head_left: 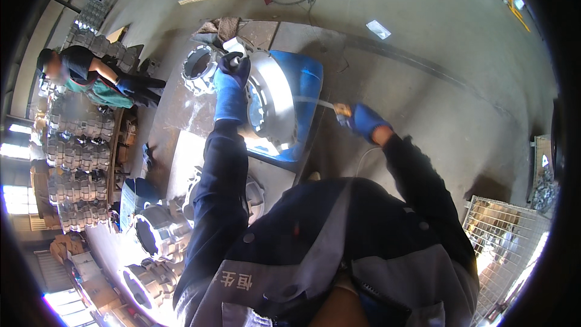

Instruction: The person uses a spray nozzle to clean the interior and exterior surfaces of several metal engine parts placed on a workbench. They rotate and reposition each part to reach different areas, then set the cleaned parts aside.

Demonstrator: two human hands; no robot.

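Note:
My left hand point(231, 85), in a blue glove with a dark palm, is closed round a projecting part at the upper left of a large ring-shaped metal casting point(279, 94). The casting stands tilted on a blue sheet point(310, 79) on the table. In my right hand point(365, 122), also blue-gloved, is a tool with a yellow-orange handle point(342, 110) and a thin metal shaft reaching toward the casting's right side. The shaft's tip is blurred, so I cannot tell whether it touches. Left of my left hand sits a smaller ring-shaped casting point(198, 68).
A brown cloth point(221, 26) lies at the table's far edge. More castings point(158, 230) stand at lower left. Another person point(91, 75) works beside stacked castings point(78, 151) at left. A wire cage point(499, 230) stands at right; a white sheet point(378, 29) lies on the floor.

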